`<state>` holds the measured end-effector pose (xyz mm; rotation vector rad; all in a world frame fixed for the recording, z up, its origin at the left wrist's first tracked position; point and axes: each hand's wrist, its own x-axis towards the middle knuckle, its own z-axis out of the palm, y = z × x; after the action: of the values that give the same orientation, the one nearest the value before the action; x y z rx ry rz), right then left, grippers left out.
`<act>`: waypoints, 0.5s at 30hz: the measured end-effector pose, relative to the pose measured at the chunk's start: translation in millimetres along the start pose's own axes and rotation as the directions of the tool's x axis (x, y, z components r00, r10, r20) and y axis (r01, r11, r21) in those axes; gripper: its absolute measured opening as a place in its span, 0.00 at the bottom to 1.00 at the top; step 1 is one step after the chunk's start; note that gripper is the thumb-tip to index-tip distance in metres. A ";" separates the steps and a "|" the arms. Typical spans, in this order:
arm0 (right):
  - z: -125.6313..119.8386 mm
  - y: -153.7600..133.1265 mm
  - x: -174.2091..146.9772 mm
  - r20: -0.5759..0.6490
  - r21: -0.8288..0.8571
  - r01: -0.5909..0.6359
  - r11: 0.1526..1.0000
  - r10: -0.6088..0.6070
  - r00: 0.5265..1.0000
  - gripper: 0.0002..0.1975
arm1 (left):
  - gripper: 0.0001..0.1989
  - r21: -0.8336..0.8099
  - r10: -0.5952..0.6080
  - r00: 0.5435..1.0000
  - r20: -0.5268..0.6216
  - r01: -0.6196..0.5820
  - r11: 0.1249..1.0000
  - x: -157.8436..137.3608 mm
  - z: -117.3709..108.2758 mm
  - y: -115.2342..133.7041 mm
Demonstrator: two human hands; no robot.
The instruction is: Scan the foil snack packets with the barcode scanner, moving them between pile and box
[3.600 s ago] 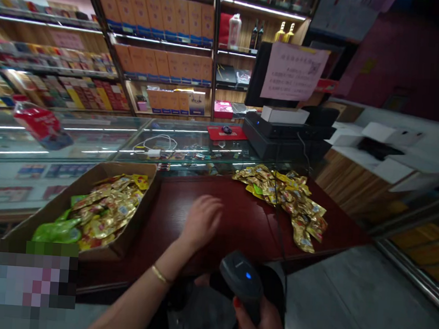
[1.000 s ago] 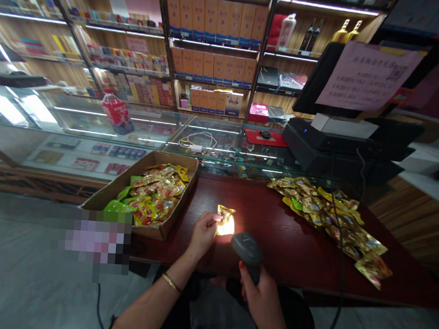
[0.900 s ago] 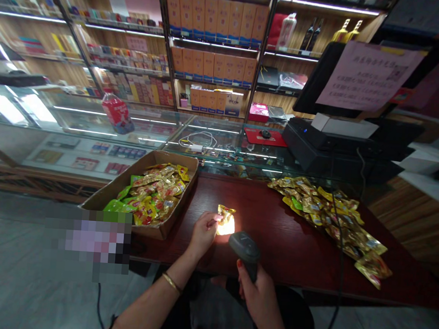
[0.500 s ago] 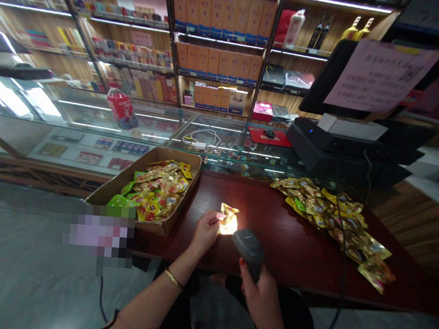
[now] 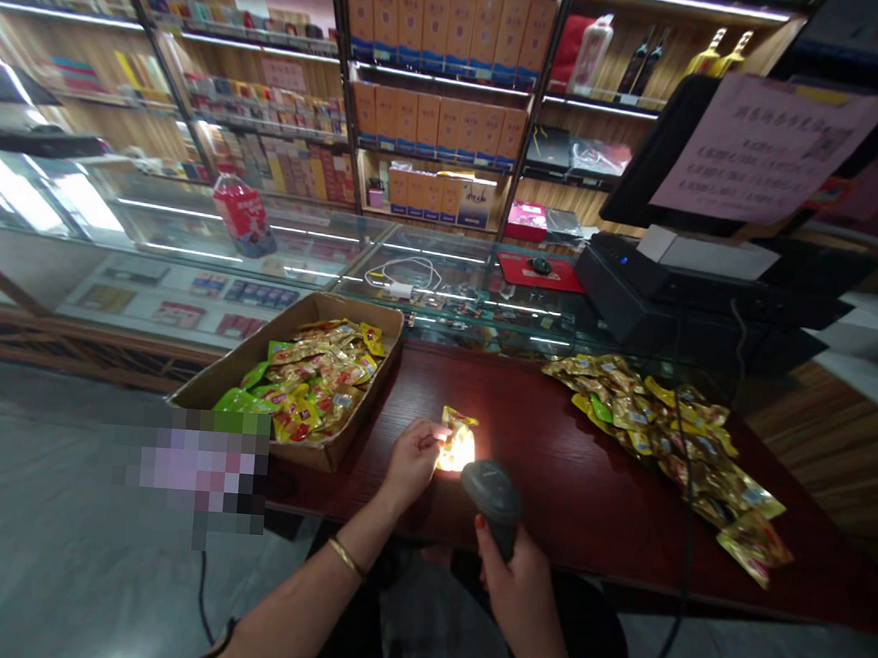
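The box sits on the table at the left, full of packets. A pile of packets lies at the right. The glass counter is behind the table.

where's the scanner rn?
Head view, bottom centre: the scanner is in the right hand, aimed at the lit packet pinched by the left hand on the red table.

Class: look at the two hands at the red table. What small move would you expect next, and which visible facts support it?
Probably the left hand carries the lit gold packet over to the packet pile. The right hand aims the scanner at it, light falls on it, and the cardboard box holds more packets.
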<state>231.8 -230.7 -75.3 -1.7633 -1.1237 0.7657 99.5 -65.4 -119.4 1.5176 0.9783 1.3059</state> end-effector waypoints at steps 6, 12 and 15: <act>-4.7 -4.7 -5.4 0.015 0.006 -0.013 1.000 0.013 1.000 0.24 | 0.12 0.010 -0.028 1.000 -0.002 0.028 1.000 0.3 0.7 0.6; -13.9 -7.5 -22.9 -0.027 -0.020 -0.001 1.000 0.000 1.000 0.24 | 0.14 0.018 -0.054 0.998 0.014 0.054 0.998 -0.6 -0.8 2.1; -16.9 -2.4 -32.8 -0.035 -0.052 -0.017 0.999 0.015 0.999 0.26 | 0.13 0.012 -0.039 0.999 0.023 0.039 0.999 -1.0 -1.2 2.6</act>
<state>232.0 -266.2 -64.8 -1.8241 -1.1168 0.7186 98.2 -67.0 -117.2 1.5119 0.9976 1.2548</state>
